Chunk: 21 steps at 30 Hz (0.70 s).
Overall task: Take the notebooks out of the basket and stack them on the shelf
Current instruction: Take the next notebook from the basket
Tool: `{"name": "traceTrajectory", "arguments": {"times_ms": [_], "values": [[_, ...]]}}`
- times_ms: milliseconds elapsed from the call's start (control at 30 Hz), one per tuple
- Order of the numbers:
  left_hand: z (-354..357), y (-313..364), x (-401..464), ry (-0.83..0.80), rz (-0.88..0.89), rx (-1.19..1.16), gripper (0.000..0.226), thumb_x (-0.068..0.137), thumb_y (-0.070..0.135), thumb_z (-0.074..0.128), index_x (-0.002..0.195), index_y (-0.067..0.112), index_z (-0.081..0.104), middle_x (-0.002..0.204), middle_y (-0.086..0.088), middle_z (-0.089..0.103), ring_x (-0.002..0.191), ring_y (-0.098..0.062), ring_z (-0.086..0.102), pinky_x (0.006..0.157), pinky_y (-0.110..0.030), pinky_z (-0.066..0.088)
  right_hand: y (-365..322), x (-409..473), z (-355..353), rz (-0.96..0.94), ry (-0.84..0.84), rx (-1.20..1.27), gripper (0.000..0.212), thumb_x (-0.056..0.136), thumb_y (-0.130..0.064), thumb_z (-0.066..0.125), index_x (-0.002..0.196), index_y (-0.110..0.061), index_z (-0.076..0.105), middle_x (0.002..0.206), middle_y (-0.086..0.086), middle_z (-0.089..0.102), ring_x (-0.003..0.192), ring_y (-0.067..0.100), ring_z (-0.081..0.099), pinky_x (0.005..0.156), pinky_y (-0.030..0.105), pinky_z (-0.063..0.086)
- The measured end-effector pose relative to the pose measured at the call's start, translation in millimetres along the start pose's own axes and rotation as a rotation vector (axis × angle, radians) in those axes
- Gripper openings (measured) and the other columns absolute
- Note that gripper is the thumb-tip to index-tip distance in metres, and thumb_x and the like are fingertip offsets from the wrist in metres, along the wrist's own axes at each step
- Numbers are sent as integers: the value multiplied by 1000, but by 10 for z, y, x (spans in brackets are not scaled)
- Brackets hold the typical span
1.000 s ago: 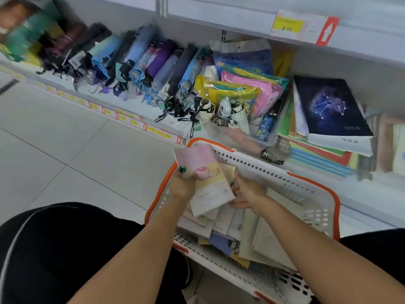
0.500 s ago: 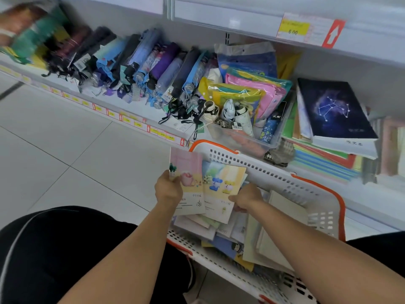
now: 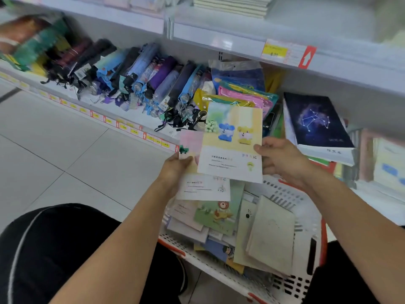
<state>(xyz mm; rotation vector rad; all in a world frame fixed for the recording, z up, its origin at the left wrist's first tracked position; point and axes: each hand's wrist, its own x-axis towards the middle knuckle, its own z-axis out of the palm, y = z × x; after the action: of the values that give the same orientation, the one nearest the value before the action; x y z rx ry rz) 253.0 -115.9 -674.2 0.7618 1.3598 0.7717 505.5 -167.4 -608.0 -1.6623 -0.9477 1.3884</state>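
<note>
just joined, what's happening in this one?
A person is unloading a white basket of notebooks at a shop shelf. The left hand grips a pink-covered notebook; the right hand holds a bear-covered notebook by its edge, overlapping the pink one. Both are lifted above the basket, not yet shelved. More notebooks remain inside.

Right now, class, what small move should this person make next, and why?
Probably carry the two lifted notebooks, bear-cover and pink, right onto the shelf stack under the dark constellation notebook. Both the left hand and right hand already hold them above the basket.
</note>
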Motion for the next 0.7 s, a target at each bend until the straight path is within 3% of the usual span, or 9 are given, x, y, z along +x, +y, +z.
{"name": "traceTrajectory", "arguments": {"times_ms": [67,100,200,267,367,467,533,600,700], "values": [[103,174,-41,-63,-47,-105,40,96,20,57,136,16,52,113,-9,72,100,-33,69,87,-52,56,-88,31,106,0,-10,9,10,100,-11,53,91,-11,57,94,9,72,72,17,70,56,29,59],[150,273,-74,-61,-22,-114,41,98,24,54,138,17,51,120,-10,69,105,-32,68,90,-54,54,-109,52,161,-8,-27,13,8,101,-12,52,94,-11,56,96,10,71,76,20,69,57,31,59],[224,561,-168,2,0,-64,40,97,47,48,113,18,69,108,-10,73,98,-32,70,88,-55,55,-222,63,277,-77,-51,53,12,100,-5,51,105,-14,56,99,11,72,85,27,70,67,44,61],[244,737,-276,-70,24,-57,47,92,59,51,110,20,71,104,-8,75,94,-31,72,84,-52,57,-330,52,307,-185,11,20,34,96,3,54,125,-15,56,92,7,71,87,25,71,72,46,61],[273,938,-405,-179,213,-71,32,94,19,63,125,12,60,116,-13,70,97,-30,71,79,-44,60,-560,-37,335,-281,79,40,57,94,2,59,145,-19,44,100,8,72,94,24,71,83,44,59],[343,1220,-560,-207,352,-169,31,94,6,59,125,13,59,112,-9,72,97,-30,71,80,-45,59,-806,-202,356,-321,-45,153,44,98,-4,54,139,-20,48,115,0,73,103,22,70,89,52,56],[412,1480,-615,-190,415,-216,25,95,9,59,119,13,62,105,-6,75,88,-23,73,75,-40,60,-1020,-355,359,-383,-113,57,33,100,-12,54,129,-27,55,120,-6,70,99,16,71,79,51,58],[489,1799,-666,-181,463,-198,25,95,16,60,120,12,62,106,-7,74,88,-22,72,78,-40,60,-1277,-440,321,-428,-86,112,27,101,-15,53,125,-28,55,117,-6,70,88,20,73,58,44,58],[584,2320,-784,-242,474,41,36,93,39,62,122,18,58,107,-5,72,86,-23,71,66,-38,60,-1780,-404,173,-429,4,284,24,102,-13,51,124,-21,55,115,2,71,83,27,71,44,32,53]]}}
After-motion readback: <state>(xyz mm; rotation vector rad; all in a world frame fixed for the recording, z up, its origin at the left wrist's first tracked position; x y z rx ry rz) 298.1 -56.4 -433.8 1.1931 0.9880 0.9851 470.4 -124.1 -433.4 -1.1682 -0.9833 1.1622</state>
